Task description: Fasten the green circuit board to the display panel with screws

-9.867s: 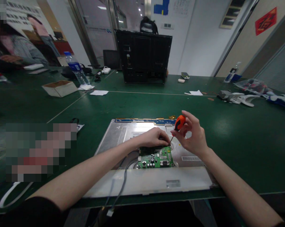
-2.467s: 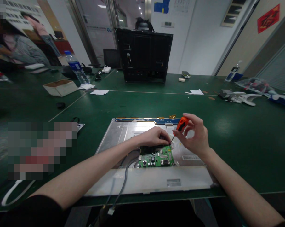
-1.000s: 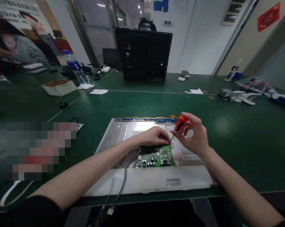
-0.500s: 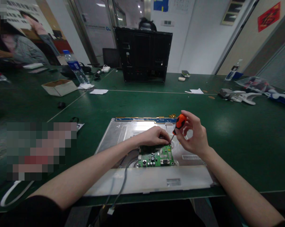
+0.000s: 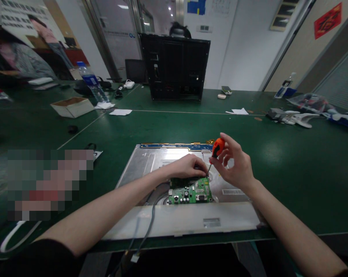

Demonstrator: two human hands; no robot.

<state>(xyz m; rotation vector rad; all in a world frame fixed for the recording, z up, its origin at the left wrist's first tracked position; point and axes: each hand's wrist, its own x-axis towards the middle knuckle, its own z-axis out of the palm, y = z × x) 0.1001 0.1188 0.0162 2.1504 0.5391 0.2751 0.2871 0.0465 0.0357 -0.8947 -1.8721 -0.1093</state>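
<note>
The right hand (image 5: 235, 165) pinches a small screwdriver (image 5: 215, 154) with an orange handle between thumb and fingertips, the remaining fingers fanned loosely open. The left hand (image 5: 188, 167) lies curled, palm down, just left of it, its fingertips pressed to the top edge of a green circuit board (image 5: 191, 192); whether they grip anything is not visible.

The screwdriver's long axis slants down and to the left, handle high and toward the right hand, thin shaft dropping to the board's upper right corner, where the two hands nearly meet. Both hands are equally close to that corner.

The board sits on the metal back of a flat display panel (image 5: 142, 161) lying on a green table (image 5: 292, 161).

The tip and any screw beneath it are too small and shadowed to make out. Grey cables (image 5: 149, 227) run off the near table edge.
</note>
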